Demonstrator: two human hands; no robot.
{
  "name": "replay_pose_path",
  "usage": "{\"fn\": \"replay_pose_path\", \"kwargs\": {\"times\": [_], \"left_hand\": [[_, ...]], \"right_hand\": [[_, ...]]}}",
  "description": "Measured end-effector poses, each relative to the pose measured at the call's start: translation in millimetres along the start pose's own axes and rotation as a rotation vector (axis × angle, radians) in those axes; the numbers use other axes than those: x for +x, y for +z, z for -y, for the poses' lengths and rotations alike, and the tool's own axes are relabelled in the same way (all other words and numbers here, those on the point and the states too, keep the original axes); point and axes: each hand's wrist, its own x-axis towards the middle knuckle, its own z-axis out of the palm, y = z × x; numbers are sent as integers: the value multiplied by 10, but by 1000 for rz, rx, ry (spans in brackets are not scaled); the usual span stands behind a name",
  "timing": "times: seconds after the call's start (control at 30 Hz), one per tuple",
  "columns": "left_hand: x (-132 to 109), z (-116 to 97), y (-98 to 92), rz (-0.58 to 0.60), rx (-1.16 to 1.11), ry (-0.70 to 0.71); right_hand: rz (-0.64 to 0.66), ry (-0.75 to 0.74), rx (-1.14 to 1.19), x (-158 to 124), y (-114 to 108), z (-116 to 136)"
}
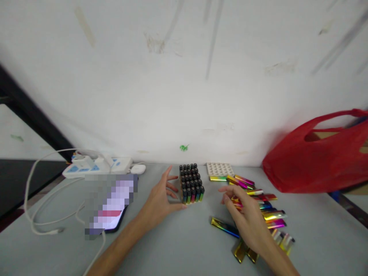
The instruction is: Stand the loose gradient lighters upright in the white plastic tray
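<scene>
A block of upright lighters with black tops stands in a tray on the grey table. My left hand rests open against the block's left side, thumb at its front corner. My right hand hovers to the right, fingers spread and curled downward, nothing held, above a loose pile of shiny metallic lighter sleeves. One gold and blue sleeve lies apart, just left of my right hand. A white empty grid tray sits behind the pile.
A red plastic bag over a box stands at the far right. A phone lies at the left, with a white power strip and white cables behind it. A white wall rises at the table's back edge.
</scene>
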Motion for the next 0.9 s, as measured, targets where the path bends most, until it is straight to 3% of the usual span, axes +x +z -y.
{"fn": "replay_pose_path", "kwargs": {"times": [0.63,0.9], "left_hand": [[64,-35,130,-190,152,-5],[119,-64,133,-137,243,5]], "right_hand": [[35,-46,18,-19,66,41],[48,-69,2,-21,90,6]]}}
